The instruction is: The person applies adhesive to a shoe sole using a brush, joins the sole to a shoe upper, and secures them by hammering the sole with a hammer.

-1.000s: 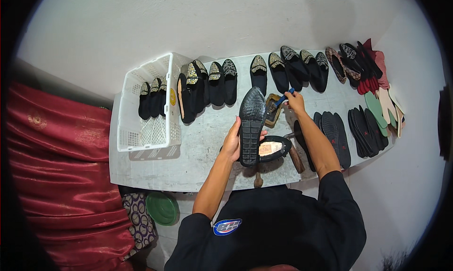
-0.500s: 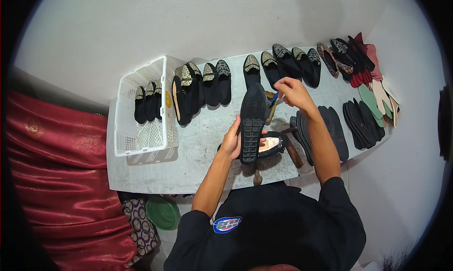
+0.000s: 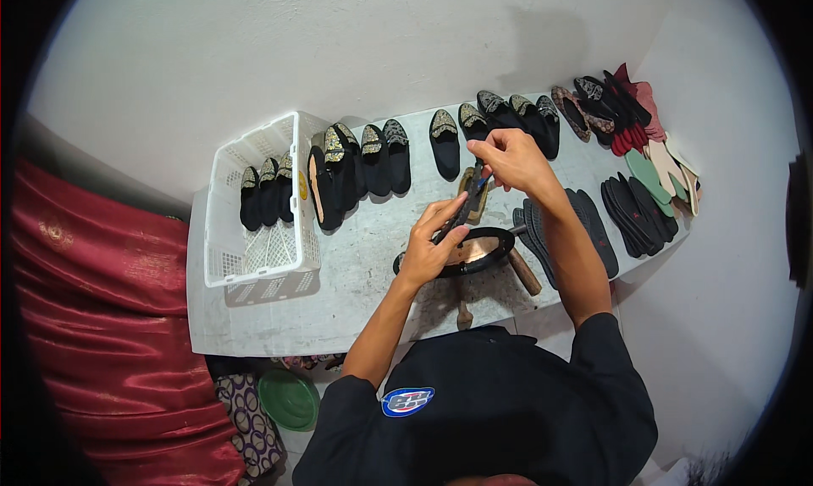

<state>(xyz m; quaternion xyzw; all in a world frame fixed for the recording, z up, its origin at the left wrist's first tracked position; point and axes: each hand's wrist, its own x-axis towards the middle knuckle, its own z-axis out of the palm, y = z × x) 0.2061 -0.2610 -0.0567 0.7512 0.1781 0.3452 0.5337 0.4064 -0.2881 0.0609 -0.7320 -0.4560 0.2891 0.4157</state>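
Pale table [image 3: 356,308]: shoes [image 3: 445,151], soles [image 3: 622,219] (black)

I log one black sole [image 3: 465,212], tilted nearly edge-on above the surface [image 3: 360,270]; one blue brush [image 3: 483,183], mostly hidden, beside its upper end, contact unclear; one black shoe [image 3: 483,249], tan-centred, toward the near edge.

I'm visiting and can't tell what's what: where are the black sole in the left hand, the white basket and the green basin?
Black sole [image 3: 470,203]: head view, on its upper part.
White basket [image 3: 308,242]: head view, right side wall.
Green basin [image 3: 288,400]: head view, inside.
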